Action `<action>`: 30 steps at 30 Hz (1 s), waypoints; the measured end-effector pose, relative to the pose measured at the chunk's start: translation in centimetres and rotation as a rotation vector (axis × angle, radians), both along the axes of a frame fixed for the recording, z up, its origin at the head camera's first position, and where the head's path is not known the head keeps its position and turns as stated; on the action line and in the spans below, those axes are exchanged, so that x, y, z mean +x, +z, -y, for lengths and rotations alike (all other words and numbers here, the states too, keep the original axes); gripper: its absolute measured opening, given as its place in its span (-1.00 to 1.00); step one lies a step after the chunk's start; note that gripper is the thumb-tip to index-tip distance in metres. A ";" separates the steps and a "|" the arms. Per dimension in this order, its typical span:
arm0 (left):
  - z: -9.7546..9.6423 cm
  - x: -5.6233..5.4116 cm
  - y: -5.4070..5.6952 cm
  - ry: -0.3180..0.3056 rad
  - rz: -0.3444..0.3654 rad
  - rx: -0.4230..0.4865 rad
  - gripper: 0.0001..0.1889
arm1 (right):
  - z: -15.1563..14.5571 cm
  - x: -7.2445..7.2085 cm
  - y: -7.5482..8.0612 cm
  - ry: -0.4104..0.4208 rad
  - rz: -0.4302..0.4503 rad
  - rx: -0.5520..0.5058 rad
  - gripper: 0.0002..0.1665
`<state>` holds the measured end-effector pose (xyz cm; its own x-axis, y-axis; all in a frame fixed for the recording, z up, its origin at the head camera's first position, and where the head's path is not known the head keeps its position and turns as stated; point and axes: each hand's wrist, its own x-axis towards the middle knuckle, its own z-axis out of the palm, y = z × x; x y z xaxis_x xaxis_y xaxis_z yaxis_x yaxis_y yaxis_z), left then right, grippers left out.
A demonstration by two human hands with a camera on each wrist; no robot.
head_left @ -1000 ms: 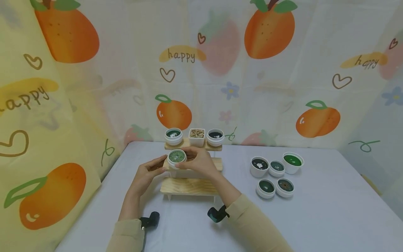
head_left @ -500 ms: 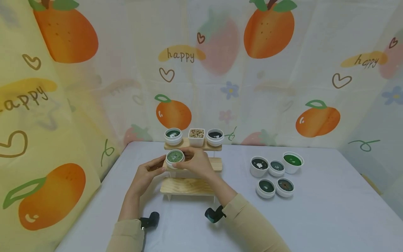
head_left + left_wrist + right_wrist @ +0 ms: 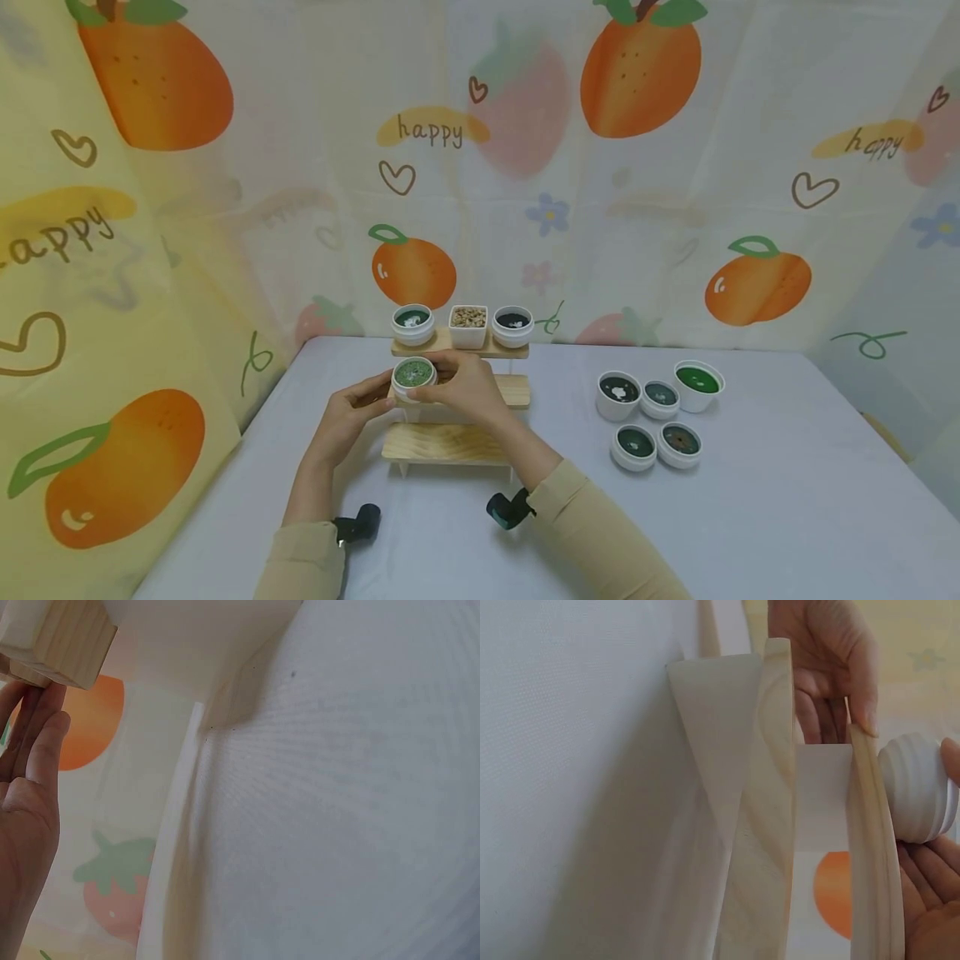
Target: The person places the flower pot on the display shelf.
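My right hand (image 3: pixel 474 390) grips a small round white bowl (image 3: pixel 413 373) with speckled green contents, at the left end of the middle shelf (image 3: pixel 513 392) of a three-tier wooden stand. The right wrist view shows this ridged bowl (image 3: pixel 915 787) close against the shelf board (image 3: pixel 871 847), with the right fingers around it. My left hand (image 3: pixel 347 421) is at the shelf's left end, fingertips at the board and close beside the bowl. From the left wrist view, the left hand's (image 3: pixel 30 802) extended fingers reach up to the wooden edge (image 3: pixel 71 649).
On the top shelf (image 3: pixel 480 352) stand a green-filled bowl (image 3: pixel 413 325), a square bowl of nut-like pieces (image 3: pixel 468 327) and a dark-filled bowl (image 3: pixel 513 327). The bottom shelf (image 3: pixel 442 442) is bare. Several white bowls (image 3: pixel 618 396) cluster on the table at right. A fruit-print cloth (image 3: pixel 525 208) hangs behind.
The right hand has slid the bowl slightly left along the middle shelf, towards the left hand. The left hand has stayed in about the same place.
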<state>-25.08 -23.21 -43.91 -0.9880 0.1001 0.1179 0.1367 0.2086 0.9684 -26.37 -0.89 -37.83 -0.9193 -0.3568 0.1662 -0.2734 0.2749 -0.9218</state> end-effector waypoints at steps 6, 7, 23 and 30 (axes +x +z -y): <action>-0.1 0.0 0.0 -0.006 -0.005 0.013 -0.41 | -0.1 0.0 0.2 0.007 -0.003 0.021 -0.32; 0.0 0.0 0.0 -0.007 -0.006 0.014 -0.41 | -0.1 -0.1 0.2 0.009 -0.004 0.024 -0.32; 0.1 0.0 -0.4 -0.019 -0.023 0.029 -0.41 | -0.4 0.2 0.1 0.001 -0.006 0.017 -0.31; 0.2 -0.3 -0.5 -0.026 -0.017 0.050 -0.39 | -1.3 0.6 0.0 -0.023 -0.021 0.008 -0.33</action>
<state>-25.33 -23.41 -44.41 -0.9830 0.1188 0.1403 0.1580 0.1559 0.9750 -25.80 0.37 -37.85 -0.9236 -0.3372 0.1825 -0.2860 0.2888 -0.9137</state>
